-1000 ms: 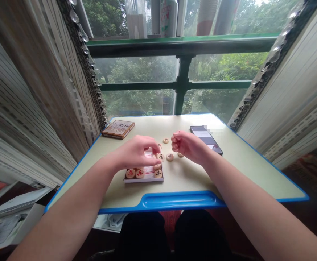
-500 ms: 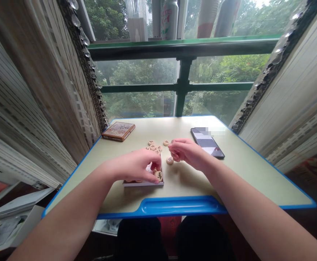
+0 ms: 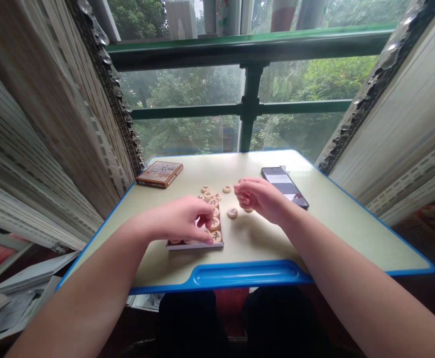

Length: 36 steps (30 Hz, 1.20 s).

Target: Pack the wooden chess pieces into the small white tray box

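Note:
My left hand (image 3: 182, 219) is over a shallow white-edged box (image 3: 195, 246) of round wooden Chinese chess pieces. Its thumb and fingers close around a piece, mostly hidden by the hand, just beside a chariot piece (image 3: 216, 236) in the front right corner. More pieces (image 3: 214, 223) line the box's right side. To the right, my right hand (image 3: 257, 194) hovers over the table with curled fingers; what they hold, if anything, is hidden. Under it, one piece (image 3: 248, 209) shows in part. Another loose piece (image 3: 232, 213) lies between the hands, and one (image 3: 227, 189) farther back.
Several loose pieces (image 3: 207, 194) lie behind the box. A brown patterned flat box (image 3: 160, 174) sits at the table's back left, and a phone (image 3: 284, 187) at the right. The table (image 3: 337, 233) has a blue rim and front tray; the window railing (image 3: 247, 47) stands beyond.
My left hand has drawn slightly left from the box's front right corner, showing the chariot piece and others along that side. My right hand stays curled; a piece now shows beneath it. The view has tilted down.

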Motion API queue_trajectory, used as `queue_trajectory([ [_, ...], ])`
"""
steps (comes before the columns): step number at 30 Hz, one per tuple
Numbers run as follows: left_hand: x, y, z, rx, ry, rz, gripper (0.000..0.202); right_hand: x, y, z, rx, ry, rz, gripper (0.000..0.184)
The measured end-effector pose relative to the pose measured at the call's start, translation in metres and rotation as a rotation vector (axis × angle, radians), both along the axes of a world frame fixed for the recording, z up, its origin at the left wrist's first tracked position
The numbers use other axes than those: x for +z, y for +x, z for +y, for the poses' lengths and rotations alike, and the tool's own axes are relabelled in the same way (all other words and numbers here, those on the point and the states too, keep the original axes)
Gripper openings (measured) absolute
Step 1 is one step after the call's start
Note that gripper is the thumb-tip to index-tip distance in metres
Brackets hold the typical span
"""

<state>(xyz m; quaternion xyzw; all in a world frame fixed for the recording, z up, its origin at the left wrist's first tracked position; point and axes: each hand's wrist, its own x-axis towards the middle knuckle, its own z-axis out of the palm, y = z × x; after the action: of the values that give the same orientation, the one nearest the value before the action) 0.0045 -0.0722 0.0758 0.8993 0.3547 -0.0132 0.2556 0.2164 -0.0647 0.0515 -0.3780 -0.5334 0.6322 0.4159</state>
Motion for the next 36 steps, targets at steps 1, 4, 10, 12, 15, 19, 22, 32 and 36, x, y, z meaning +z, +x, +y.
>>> queue_trajectory([
  [1, 0.0011, -0.0011, -0.0001, 0.008, -0.011, 0.014, 0.024, -0.0001, 0.0001, 0.0001, 0.004, 0.002, -0.001, 0.031],
  [4, 0.0033, -0.0048, 0.0001, 0.031, -0.021, 0.053, 0.022, 0.0006, -0.0003, -0.0004, 0.017, 0.007, -0.007, 0.031],
  [10, 0.0038, -0.0052, -0.0005, 0.053, 0.028, 0.083, 0.022, 0.0001, -0.0011, -0.0004, 0.026, 0.026, -0.04, 0.032],
  [12, 0.0039, -0.0021, -0.003, 0.048, 0.075, 0.104, 0.02, -0.0012, -0.0008, 0.0003, 0.018, 0.03, -0.051, 0.03],
  [15, 0.0039, 0.0019, -0.0074, 0.028, 0.133, 0.113, 0.016, -0.0029, -0.0009, 0.0006, 0.024, 0.042, -0.064, 0.029],
  [19, 0.003, 0.0025, -0.0088, 0.029, 0.151, 0.114, 0.017, -0.0027, -0.004, -0.0019, 0.027, 0.068, -0.075, 0.032],
  [22, 0.0025, 0.0013, -0.0065, 0.036, 0.153, 0.12, 0.018, -0.0013, -0.0069, -0.0046, 0.027, 0.076, -0.086, 0.031],
  [32, -0.0014, -0.0041, -0.0032, 0.06, 0.139, 0.139, 0.018, 0.001, -0.0053, -0.0086, 0.035, 0.075, -0.048, 0.032],
  [36, -0.0043, -0.0051, -0.0007, 0.086, 0.151, 0.131, 0.016, 0.0015, -0.0049, -0.0082, 0.043, 0.083, -0.031, 0.034],
])
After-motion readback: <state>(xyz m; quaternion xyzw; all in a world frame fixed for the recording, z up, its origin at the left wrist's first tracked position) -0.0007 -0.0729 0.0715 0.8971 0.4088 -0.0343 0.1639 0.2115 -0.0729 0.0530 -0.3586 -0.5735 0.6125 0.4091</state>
